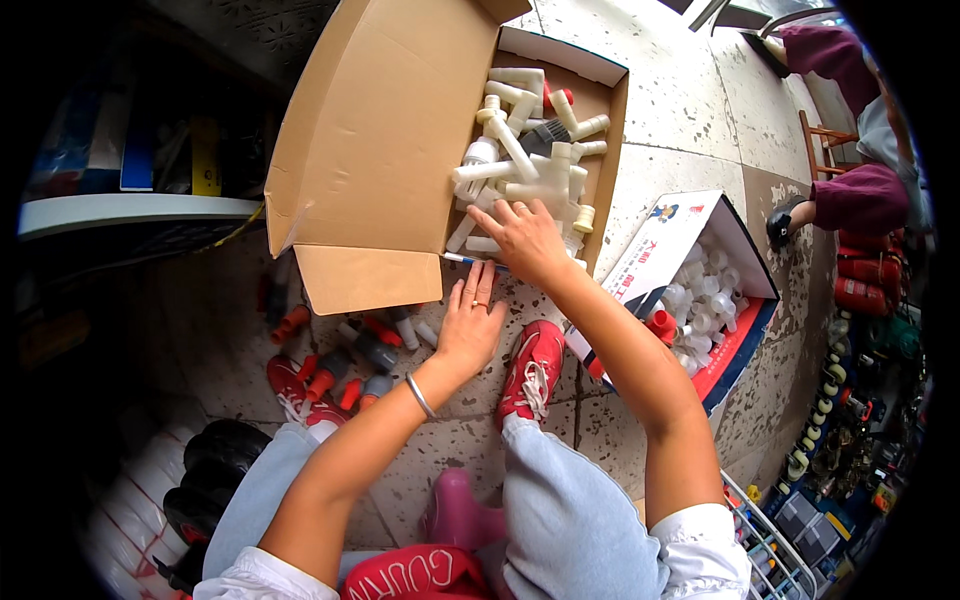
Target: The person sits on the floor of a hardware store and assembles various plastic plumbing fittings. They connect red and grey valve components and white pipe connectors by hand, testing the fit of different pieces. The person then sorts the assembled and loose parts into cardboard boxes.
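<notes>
Pale denim knees (560, 500) and red sneakers (532, 368) sit closest, on speckled stone floor (680, 110). Left hand (470, 325), ringed, a bangle at the wrist, lies flat and open at the near edge of the cardboard box (385, 130), holding nothing. Right hand (527, 238) reaches over that edge, fingers spread onto the white plastic pipe fittings (525, 140); whether it has one pinched cannot be told. Judged step: sorting fittings by hand. Fittings look smooth, rigid, tubular, tee-shaped. Grey and orange fittings (350, 365) lie loose by the feet. A second box (715, 290) holds small white caps.
</notes>
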The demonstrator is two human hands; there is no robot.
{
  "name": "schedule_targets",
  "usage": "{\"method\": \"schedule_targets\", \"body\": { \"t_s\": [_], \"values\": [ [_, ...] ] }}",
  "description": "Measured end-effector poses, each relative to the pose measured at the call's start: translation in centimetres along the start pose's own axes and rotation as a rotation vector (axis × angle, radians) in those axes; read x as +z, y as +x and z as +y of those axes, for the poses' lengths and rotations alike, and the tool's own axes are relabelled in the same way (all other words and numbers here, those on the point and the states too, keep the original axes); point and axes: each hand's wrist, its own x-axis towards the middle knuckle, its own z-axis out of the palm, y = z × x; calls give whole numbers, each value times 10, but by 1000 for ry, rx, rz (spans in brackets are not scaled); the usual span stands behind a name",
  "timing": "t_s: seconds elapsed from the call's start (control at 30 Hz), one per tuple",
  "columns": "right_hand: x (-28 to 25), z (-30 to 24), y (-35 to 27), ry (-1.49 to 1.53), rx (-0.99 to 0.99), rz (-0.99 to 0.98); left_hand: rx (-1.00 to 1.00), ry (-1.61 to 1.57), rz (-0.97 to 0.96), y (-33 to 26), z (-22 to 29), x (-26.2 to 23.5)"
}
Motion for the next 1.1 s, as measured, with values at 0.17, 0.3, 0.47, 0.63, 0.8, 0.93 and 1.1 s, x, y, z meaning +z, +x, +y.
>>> {"method": "schedule_targets", "body": {
  "t_s": [0.17,0.3,0.47,0.63,0.8,0.93,1.1],
  "values": [
    [7,-9,12,-120,125,93,19,-5,14,0,-1,-1],
    [6,5,-3,-57,214,84,24,-6,-8,1,-2,-3],
    [-39,39,-20,259,544,272,30,4,6,-1,-6,-2],
    [-54,91,-36,778,867,466,31,24,39,2,-3,-1],
    [-24,46,-30,621,565,6,21,31,20,1,-3,2],
    [13,7,2,402,295,288,24,35,28,3,2,6],
    [22,10,26,215,399,90,32,34,11,2,0,2]
  ]
}}
